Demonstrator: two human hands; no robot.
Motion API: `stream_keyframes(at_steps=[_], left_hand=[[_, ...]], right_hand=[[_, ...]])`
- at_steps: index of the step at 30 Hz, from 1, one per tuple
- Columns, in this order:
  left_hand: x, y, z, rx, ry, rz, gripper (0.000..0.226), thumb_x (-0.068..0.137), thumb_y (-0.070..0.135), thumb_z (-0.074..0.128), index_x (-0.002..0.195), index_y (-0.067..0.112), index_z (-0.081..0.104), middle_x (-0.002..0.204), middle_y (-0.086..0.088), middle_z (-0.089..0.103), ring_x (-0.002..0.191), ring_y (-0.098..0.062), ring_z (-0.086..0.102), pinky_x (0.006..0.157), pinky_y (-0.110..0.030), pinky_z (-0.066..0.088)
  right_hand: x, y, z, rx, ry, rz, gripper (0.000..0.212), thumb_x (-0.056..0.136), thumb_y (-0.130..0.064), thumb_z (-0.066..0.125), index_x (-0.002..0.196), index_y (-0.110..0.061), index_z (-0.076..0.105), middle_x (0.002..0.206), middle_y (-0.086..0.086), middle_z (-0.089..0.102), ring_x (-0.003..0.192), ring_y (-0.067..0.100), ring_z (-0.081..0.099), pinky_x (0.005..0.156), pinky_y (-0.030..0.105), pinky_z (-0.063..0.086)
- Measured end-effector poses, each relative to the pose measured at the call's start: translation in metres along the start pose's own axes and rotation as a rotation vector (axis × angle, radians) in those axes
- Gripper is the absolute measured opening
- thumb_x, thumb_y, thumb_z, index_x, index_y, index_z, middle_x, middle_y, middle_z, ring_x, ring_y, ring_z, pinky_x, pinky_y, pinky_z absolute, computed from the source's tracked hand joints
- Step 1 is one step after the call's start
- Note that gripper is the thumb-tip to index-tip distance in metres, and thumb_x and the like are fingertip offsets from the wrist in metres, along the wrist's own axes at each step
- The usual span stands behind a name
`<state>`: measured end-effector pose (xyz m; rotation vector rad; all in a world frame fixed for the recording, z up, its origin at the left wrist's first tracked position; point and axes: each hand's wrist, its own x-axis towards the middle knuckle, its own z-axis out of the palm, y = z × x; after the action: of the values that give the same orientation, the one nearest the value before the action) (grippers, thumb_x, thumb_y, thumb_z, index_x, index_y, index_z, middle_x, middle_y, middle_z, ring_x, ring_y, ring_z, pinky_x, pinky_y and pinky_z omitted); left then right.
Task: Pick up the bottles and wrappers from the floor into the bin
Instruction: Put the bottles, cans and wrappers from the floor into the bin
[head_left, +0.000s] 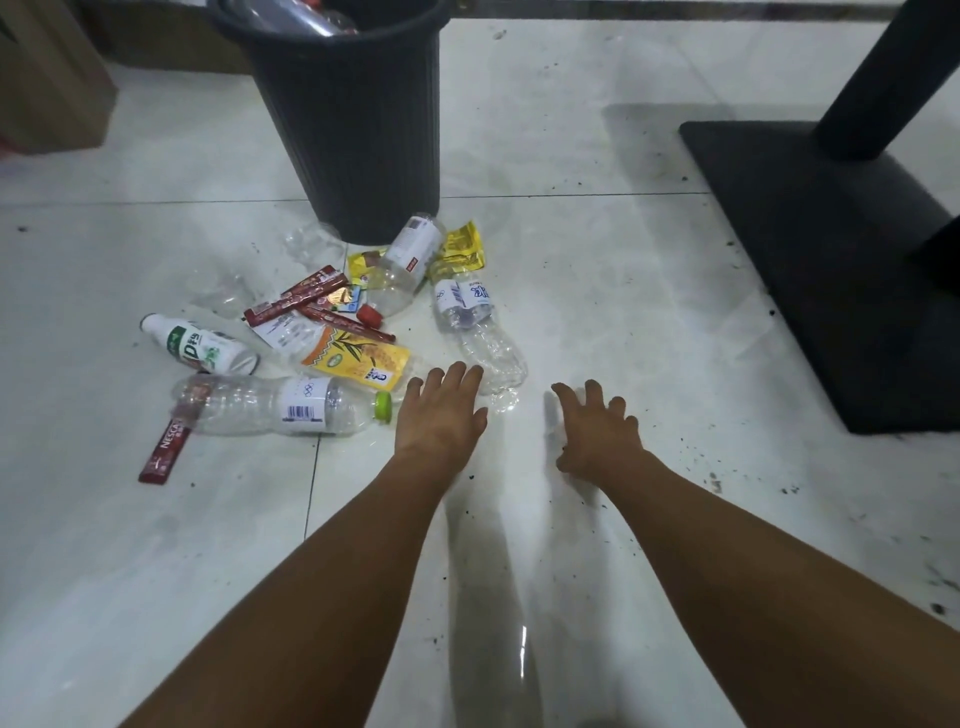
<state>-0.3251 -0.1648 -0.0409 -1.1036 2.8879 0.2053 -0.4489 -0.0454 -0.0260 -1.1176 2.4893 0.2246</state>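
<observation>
Far left on the tiled floor (571, 260): red coffee sachet (165, 451), white drink bottle (200, 345), clear green-capped bottle (280, 402), yellow wrapper (358, 358), all loose in front of the dark bin (353, 130). Centre: left hand (441, 410), fingers spread and empty, just beside a crumpled clear bottle (480, 332); probably light, thin-walled, easily crushed, best taken around the middle. Right: right hand (597, 431), spread and empty over bare tile; black table base (831, 260) well apart, not obstructing.
</observation>
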Motion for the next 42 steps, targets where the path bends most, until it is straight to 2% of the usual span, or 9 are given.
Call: stream_keyframes(at_steps=[2,4,11,15,21,25,29,35,42], left_hand=[[0.000,0.000,-0.001,0.003,0.000,0.002,0.050,0.097,0.035,0.039,0.143,0.022,0.026,0.144,0.002,0.036,0.130,-0.022,0.034,0.107,-0.038,0.024],[-0.001,0.001,-0.001,0.006,0.005,0.006,0.050,0.097,0.034,0.039,0.143,0.022,0.026,0.144,0.001,0.037,0.130,-0.023,0.034,0.107,-0.038,0.024],[-0.008,-0.006,-0.004,0.022,-0.016,0.011,0.050,0.098,0.033,0.037,0.145,0.021,0.023,0.145,0.001,0.034,0.132,-0.023,0.032,0.110,-0.039,0.022],[-0.011,-0.016,-0.011,0.034,0.018,0.005,0.050,0.098,0.033,0.038,0.144,0.021,0.024,0.144,0.001,0.035,0.131,-0.023,0.033,0.109,-0.039,0.023],[-0.019,-0.047,-0.023,0.064,0.009,-0.064,0.054,0.096,0.037,0.043,0.144,0.020,0.024,0.146,-0.001,0.034,0.133,-0.025,0.031,0.110,-0.040,0.025],[-0.033,-0.074,-0.025,0.127,-0.008,-0.111,0.065,0.092,0.048,0.047,0.145,0.020,0.022,0.150,0.000,0.029,0.135,-0.024,0.029,0.111,-0.039,0.025],[-0.040,-0.106,-0.034,0.164,-0.075,-0.191,0.090,0.082,0.057,0.058,0.148,0.019,0.011,0.155,-0.002,0.018,0.141,-0.026,0.021,0.115,-0.042,0.020],[-0.040,-0.135,-0.038,0.276,-0.242,-0.201,0.109,0.078,0.053,0.066,0.150,0.014,-0.007,0.159,-0.004,0.000,0.146,-0.029,0.003,0.119,-0.043,0.006],[-0.040,-0.131,-0.016,0.301,-0.198,-0.179,0.089,0.083,0.037,0.065,0.149,0.017,0.009,0.149,-0.002,0.028,0.140,-0.025,0.022,0.117,-0.043,0.014]], right_hand=[[-0.003,-0.003,0.007,-0.012,0.045,-0.014,0.079,0.083,-0.008,0.060,0.148,-0.025,0.018,0.141,0.010,0.028,0.119,0.032,0.039,0.094,0.036,0.038],[-0.004,-0.008,0.010,-0.014,0.055,-0.012,0.079,0.082,-0.006,0.061,0.147,-0.025,0.018,0.138,0.010,0.031,0.119,0.032,0.039,0.095,0.036,0.038],[-0.005,-0.018,0.007,0.176,-0.018,-0.021,0.061,0.084,-0.025,0.070,0.134,-0.016,0.036,0.131,0.013,0.035,0.114,0.033,0.045,0.088,0.036,0.043],[-0.010,-0.023,0.006,0.183,0.040,-0.023,0.042,0.090,-0.008,0.057,0.129,-0.012,0.041,0.127,0.013,0.038,0.107,0.031,0.052,0.083,0.035,0.047],[-0.018,-0.034,0.001,0.173,0.119,-0.096,0.048,0.090,-0.005,0.052,0.135,-0.014,0.037,0.125,0.012,0.040,0.107,0.029,0.051,0.083,0.036,0.047],[-0.015,-0.046,-0.011,0.184,0.168,-0.155,0.051,0.091,-0.011,0.056,0.137,-0.016,0.034,0.126,0.011,0.039,0.108,0.029,0.050,0.083,0.035,0.046],[-0.010,-0.062,-0.022,0.190,0.222,-0.186,0.051,0.090,-0.008,0.055,0.136,-0.016,0.036,0.127,0.011,0.040,0.108,0.029,0.050,0.080,0.034,0.045],[-0.001,-0.085,-0.035,0.174,0.270,-0.225,0.052,0.090,-0.015,0.058,0.137,-0.017,0.036,0.129,0.012,0.041,0.110,0.029,0.050,0.081,0.035,0.044],[0.006,-0.087,-0.035,0.161,0.269,-0.243,0.052,0.089,-0.018,0.058,0.136,-0.018,0.035,0.129,0.011,0.041,0.112,0.029,0.049,0.079,0.035,0.044]])
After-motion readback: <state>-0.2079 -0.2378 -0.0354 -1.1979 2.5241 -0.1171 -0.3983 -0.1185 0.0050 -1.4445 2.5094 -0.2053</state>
